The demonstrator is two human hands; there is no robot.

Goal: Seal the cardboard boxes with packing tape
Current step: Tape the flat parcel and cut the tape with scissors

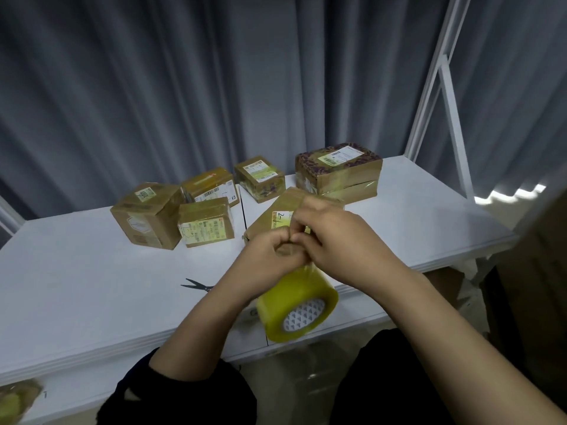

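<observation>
The tape roll (296, 305) is clasped by the left hand (273, 254), its end apparently pinched by the right hand (336, 237); boxes (147, 214) at eleven o'clock look sealed, the nearest box (276, 210) judged pending.

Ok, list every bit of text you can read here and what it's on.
"2-", handwritten: label on the nearest box.
"1": front face of the white table.
Leftmost box: green handwritten digits, too unclear to read.
Printed labels on the other boxes: too small and blurred.

White desk (92, 271) sits in front of heavy grey curtains (153, 87), white metal frame (441, 75) on the right, bit of daylight (509, 193) peeking through.
</observation>
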